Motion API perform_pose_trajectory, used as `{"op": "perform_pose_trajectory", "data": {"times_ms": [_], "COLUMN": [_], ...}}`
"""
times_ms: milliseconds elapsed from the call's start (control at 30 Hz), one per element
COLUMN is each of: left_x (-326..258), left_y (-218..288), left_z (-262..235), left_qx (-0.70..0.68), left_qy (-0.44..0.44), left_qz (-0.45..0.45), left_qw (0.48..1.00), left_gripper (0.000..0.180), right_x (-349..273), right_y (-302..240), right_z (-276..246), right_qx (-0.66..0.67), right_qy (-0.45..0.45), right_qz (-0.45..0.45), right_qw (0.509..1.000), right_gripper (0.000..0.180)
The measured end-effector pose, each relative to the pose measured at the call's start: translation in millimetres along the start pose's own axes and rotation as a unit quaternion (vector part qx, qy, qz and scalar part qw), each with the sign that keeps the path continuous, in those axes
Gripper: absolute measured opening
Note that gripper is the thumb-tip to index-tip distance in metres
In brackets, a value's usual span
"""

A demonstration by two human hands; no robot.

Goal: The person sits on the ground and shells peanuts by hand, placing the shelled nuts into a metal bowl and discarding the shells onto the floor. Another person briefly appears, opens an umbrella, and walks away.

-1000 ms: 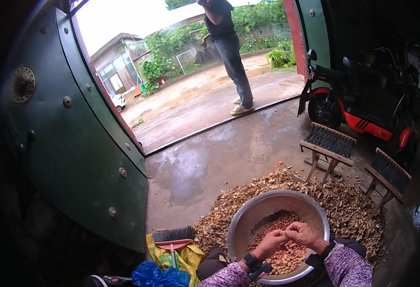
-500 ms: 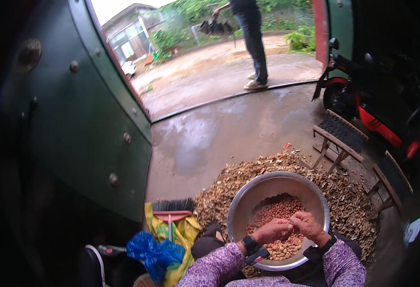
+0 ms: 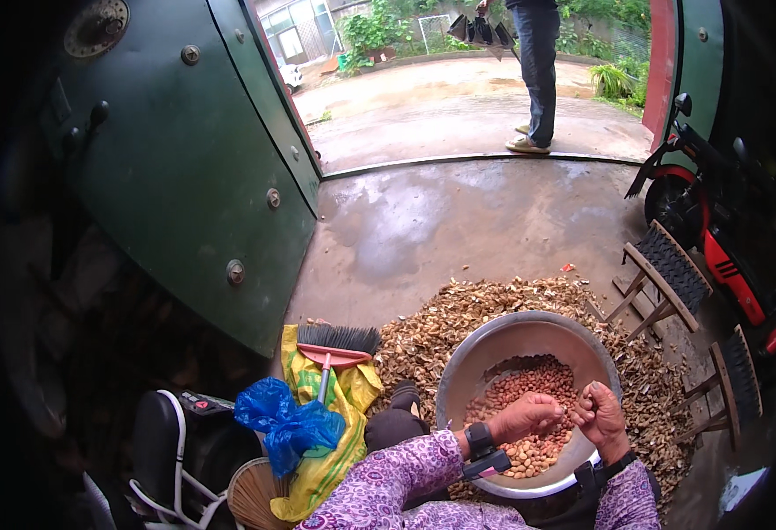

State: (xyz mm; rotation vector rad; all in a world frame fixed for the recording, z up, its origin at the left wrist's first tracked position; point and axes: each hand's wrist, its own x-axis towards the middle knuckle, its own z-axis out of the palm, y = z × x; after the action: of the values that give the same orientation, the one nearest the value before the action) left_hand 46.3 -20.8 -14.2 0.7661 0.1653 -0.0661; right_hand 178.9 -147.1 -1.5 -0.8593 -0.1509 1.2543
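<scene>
— What are the fingers (image 3: 554,408) doing?

— On the left hand (image 3: 529,415) they curl inward over the shelled peanuts (image 3: 529,397), pinched on something too small to make out. The right hand (image 3: 598,413) is closed in a loose fist just beside it, fingertips nearly meeting the left's; I cannot tell what it grips.

— And the peanuts?

— They lie in the metal bowl (image 3: 494,349), directly under both hands, covering its bottom.

— What surrounds the bowl?

— A heap of empty shells (image 3: 458,318) on the wet concrete floor (image 3: 458,230). To the left, a pink-handled brush (image 3: 335,346) rests on a yellow sack (image 3: 339,397), with a blue plastic bag (image 3: 286,424) beside it. Two small wooden stools (image 3: 666,274) stand to the right, near a red scooter (image 3: 723,238). Another person (image 3: 536,71) stands at the doorway.
</scene>
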Motion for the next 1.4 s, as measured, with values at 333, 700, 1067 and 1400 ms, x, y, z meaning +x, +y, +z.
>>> {"op": "perform_pose_trajectory", "data": {"times_ms": [333, 700, 1067, 1400], "left_x": [6, 8, 2, 2], "left_y": [9, -1, 13, 9], "left_z": [-3, 1, 10, 6], "left_qx": [0.132, 0.100, 0.166, 0.151], "left_qy": [0.100, 0.043, 0.037, 0.037], "left_qz": [0.088, 0.070, 0.124, 0.095], "left_qw": [0.982, 0.992, 0.978, 0.983], "left_gripper": [0.017, 0.018, 0.013, 0.011], "right_x": [4, 4, 1, -3], "right_y": [19, 26, 26, 24], "right_z": [0, -3, -4, 11], "right_qx": [-0.074, 0.013, 0.028, 0.052], "right_qy": [0.008, -0.074, -0.126, -0.122], "right_qz": [0.067, 0.177, 0.178, 0.207], "right_qw": [0.995, 0.981, 0.975, 0.969], "right_gripper": [0.037, 0.041, 0.042, 0.041]}}
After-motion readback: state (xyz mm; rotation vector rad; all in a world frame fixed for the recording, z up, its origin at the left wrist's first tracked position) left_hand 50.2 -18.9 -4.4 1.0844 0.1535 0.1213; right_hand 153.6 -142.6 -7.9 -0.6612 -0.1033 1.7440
